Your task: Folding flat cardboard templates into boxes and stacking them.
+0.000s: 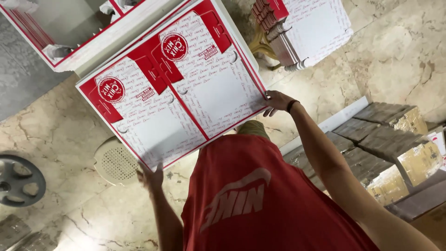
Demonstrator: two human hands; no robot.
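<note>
A large flat sheet of red-and-white printed cardboard [186,88], an unfolded box blank with two round red emblems, lies tilted on top of a stack in front of me. My left hand [150,177] grips its near-left corner from below. My right hand [278,101], a dark band on its wrist, pinches the sheet's right corner with the fingers curled on the edge. My red sleeveless shirt [260,200] fills the bottom centre of the view.
A second stack of printed sheets [69,42] lies at the upper left. Folded blanks [302,28] rest on a yellow stool at the top. Plastic-wrapped brown bundles [390,148] sit at right. A beige perforated round stool [115,162] and a grey spoked disc [18,181] stand on the marble floor [60,130].
</note>
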